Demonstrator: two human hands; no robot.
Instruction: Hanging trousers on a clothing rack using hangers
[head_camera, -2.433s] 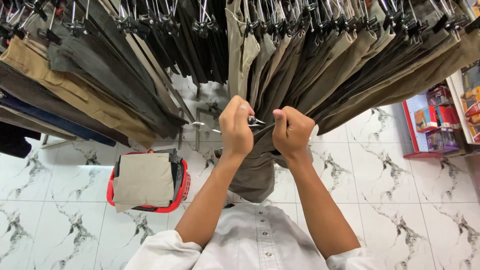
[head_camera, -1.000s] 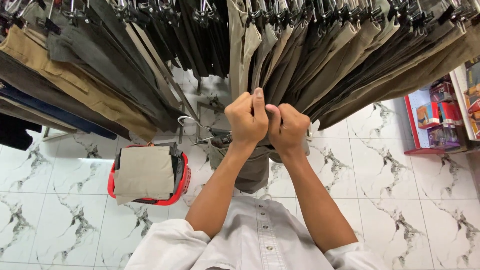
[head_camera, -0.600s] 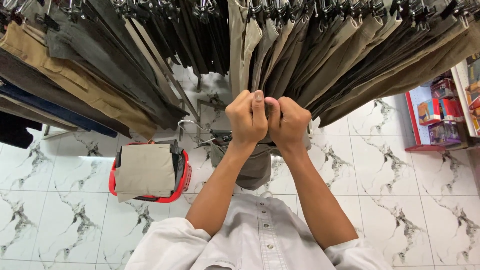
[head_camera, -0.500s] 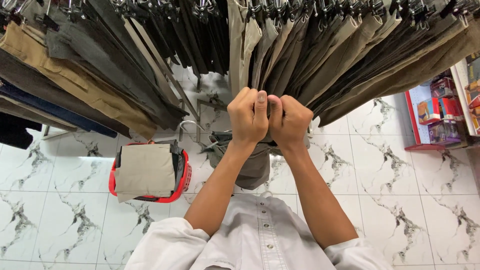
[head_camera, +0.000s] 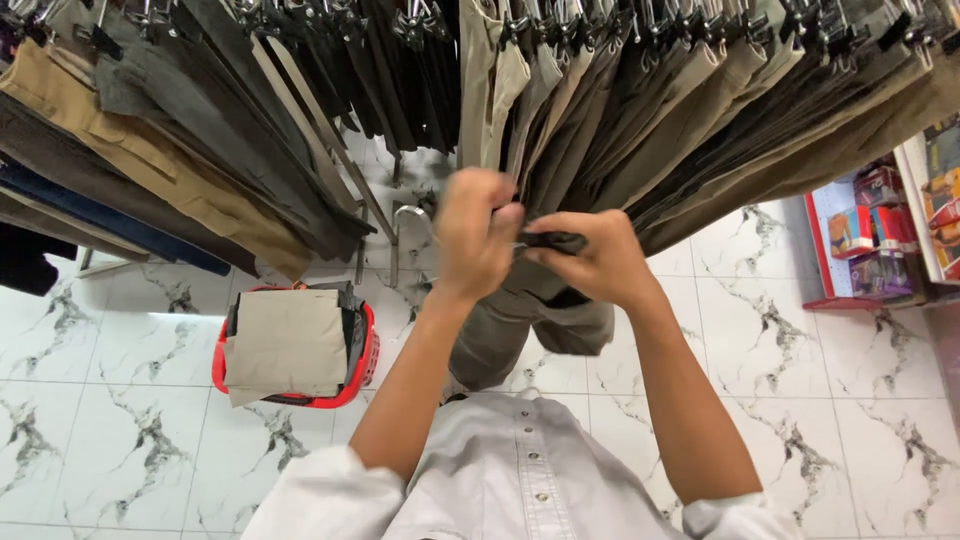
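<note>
Trousers (head_camera: 530, 325) of grey-olive cloth hang from my two fists, just above my white shirt (head_camera: 520, 480); their upper edge is covered by my knuckles and the legs drop out of sight behind my chest. My left hand (head_camera: 475, 240) is blurred, its fingers curled shut on the cloth. My right hand (head_camera: 590, 262) pinches a small dark clip (head_camera: 552, 240) at the waistband; I cannot tell its exact shape. Lower left, a red basket (head_camera: 222, 372) on the marble floor (head_camera: 120, 420) holds folded beige cloth (head_camera: 288, 340). Beyond, racked trousers (head_camera: 700, 110) crowd the top, hangers cut off by the frame. Boxes on a red shelf (head_camera: 870, 235) are partly cropped.
</note>
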